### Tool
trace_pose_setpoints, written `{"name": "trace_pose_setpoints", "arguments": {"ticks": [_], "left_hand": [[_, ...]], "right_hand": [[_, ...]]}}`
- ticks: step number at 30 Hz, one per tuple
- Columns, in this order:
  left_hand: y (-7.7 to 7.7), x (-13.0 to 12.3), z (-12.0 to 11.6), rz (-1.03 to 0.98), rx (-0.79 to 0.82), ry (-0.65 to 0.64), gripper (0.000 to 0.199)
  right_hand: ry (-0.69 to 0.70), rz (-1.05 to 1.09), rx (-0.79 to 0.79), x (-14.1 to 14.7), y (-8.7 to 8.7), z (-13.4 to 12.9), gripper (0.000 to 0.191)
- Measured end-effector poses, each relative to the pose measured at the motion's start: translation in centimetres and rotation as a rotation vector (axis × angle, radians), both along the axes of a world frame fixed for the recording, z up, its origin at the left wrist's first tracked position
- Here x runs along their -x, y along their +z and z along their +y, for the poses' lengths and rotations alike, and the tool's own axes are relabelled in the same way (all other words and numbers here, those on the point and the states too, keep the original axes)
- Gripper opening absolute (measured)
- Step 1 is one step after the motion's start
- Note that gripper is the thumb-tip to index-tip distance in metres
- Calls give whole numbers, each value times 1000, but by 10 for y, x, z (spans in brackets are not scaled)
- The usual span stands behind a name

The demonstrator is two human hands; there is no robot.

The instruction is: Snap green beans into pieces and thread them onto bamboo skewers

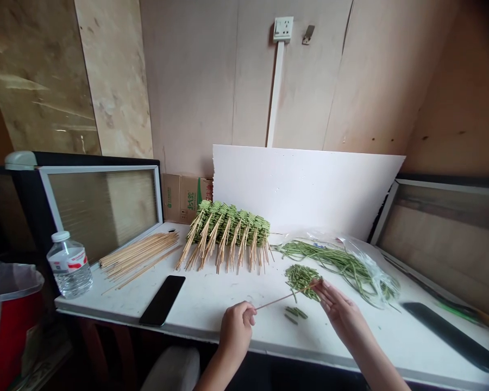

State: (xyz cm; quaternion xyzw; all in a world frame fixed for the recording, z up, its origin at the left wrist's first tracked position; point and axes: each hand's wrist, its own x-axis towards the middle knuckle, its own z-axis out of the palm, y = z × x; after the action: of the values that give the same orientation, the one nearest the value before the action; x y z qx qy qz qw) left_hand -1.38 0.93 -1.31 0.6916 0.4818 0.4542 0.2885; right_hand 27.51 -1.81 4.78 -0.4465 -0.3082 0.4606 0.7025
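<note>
My left hand (237, 328) is closed round one end of a thin wooden skewer (280, 299), near the table's front edge. The skewer slants up to the right, and its far end meets the fingertips of my right hand (337, 305), which are pressed together there. Whether a green piece sits between those fingertips is too small to tell. Just beyond my right hand lies a pile of short cut green stalks (299, 278). Several loose pieces (296, 312) rest on the table between my hands. Behind them, filled skewers of green pieces (232, 224) are stacked with their sticks pointing forward.
Bare skewers (140, 256) lie at the left, beside a water bottle (69, 266) and a black phone (163, 300). Long green stalks (342, 260) spill from a clear bag at the right. A dark flat object (452, 334) lies near the white table's (204, 312) right end.
</note>
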Motion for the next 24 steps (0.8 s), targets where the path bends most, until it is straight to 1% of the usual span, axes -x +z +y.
{"name": "trace_pose_setpoints", "arguments": {"ticks": [8,13,19,24], "left_hand": [[-1,1,1,5,-5,-1,31],[-3,1,2,13,5,6,31],[-1,0,0,7,10,27,30],[-4,-2,1,10,3,58,30]], "right_hand": [[9,-19,31,-2,-3,1,42],[-20,-87,56,0,-1,1,40],[-46,-117,55,5,0,-1,36],[-84,-133,68,13,2,-2,38]]}}
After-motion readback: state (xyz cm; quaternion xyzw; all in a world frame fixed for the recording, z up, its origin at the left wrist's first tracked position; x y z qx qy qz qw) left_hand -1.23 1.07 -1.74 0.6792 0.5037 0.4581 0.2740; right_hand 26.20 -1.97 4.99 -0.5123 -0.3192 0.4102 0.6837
